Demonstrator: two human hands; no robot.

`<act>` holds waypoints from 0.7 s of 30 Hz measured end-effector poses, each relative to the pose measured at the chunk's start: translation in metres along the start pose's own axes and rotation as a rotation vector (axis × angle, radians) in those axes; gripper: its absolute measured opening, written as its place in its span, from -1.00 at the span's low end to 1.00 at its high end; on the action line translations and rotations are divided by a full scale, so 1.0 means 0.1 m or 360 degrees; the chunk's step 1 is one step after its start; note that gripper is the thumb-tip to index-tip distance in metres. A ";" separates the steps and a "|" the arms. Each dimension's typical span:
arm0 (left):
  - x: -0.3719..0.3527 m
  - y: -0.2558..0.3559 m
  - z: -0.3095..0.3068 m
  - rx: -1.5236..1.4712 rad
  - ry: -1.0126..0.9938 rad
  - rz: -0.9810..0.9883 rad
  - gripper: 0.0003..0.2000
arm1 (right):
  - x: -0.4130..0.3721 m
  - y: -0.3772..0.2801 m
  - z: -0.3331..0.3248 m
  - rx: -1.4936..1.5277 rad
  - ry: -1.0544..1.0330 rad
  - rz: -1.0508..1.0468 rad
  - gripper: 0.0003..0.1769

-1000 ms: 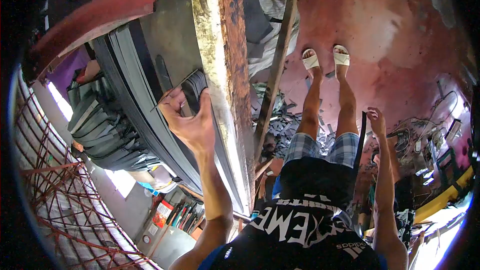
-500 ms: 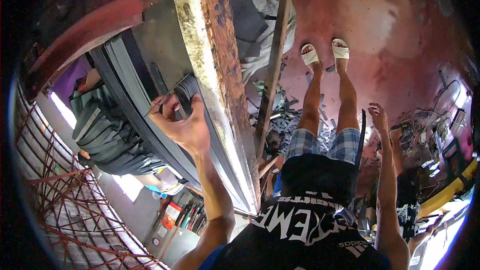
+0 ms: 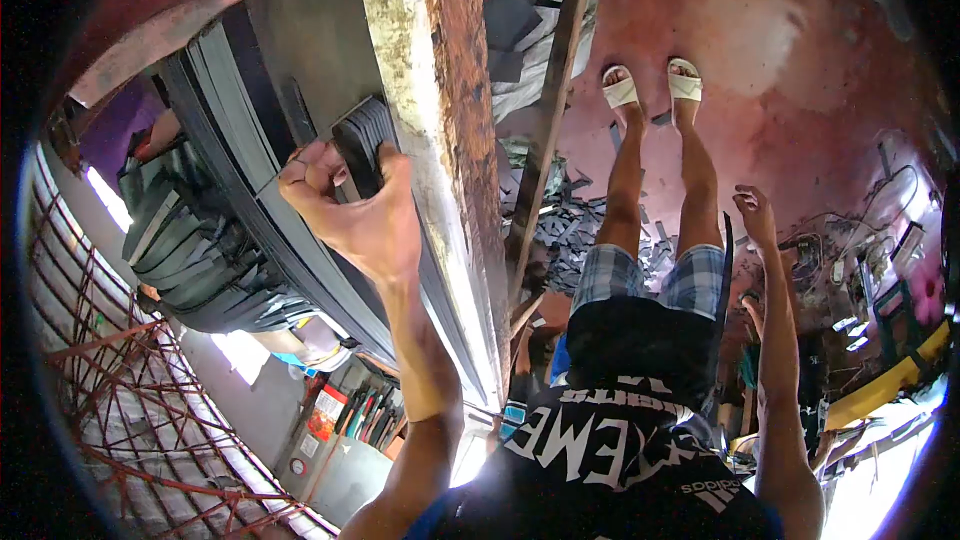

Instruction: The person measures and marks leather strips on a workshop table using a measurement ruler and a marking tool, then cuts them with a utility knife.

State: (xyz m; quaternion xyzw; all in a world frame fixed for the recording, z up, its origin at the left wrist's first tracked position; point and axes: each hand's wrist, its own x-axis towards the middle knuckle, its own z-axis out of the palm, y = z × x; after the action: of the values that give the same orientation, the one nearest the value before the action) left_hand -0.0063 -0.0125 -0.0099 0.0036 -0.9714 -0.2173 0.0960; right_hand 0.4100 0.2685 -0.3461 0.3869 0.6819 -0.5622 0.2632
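Since a second ago the left hand (image 3: 345,205) has closed: then it was spread with only a thin strip pinched at the fingertips, and now the fingers and thumb wrap around the bundle of dark grey rubbery strips (image 3: 360,140). The right hand has hardly shifted.

From the head camera, that bundle stands on edge on the grey bench top, hard against the rusty, pale-painted metal beam (image 3: 440,140) along the bench's front. The left hand is clenched on it from the near side, thumb toward the beam. Beyond it lie long stacked grey bands (image 3: 190,240), heaped and curling at the far edge. The right hand (image 3: 755,215) hangs beside the thigh, fingers curled on the top of a long black strip (image 3: 722,280) that dangles along the checked shorts. Below are white sandals (image 3: 650,90) on a reddish floor (image 3: 800,60), with dark offcuts (image 3: 590,225) scattered beside a leaning wooden pole (image 3: 545,130).

As I read it, the step in hand is taking hold of the bundle. Any lift would call for an even squeeze so the loose strips stay together, and for clearing the beam's edge without fanning them.
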 end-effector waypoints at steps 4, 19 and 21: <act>0.00 0.06 -0.09 0.0200 -0.0074 0.0171 -0.48 | -0.06 -0.15 0.04 0.0003 0.0011 0.0032 -0.66; 0.03 0.13 -0.08 0.0262 -0.0055 0.0166 -0.78 | -0.04 0.35 0.06 0.0181 -0.0002 0.0081 -0.67; 0.04 0.10 -0.06 0.0225 -0.0027 0.0192 -0.79 | -0.02 0.33 0.05 0.0160 0.0012 0.0091 -0.66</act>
State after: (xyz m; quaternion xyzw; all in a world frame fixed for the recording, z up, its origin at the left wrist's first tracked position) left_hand -0.0084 -0.0057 0.0005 -0.0502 -0.9835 -0.1420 0.1002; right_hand 0.4385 0.2650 -0.3641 0.4211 0.6425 -0.5866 0.2566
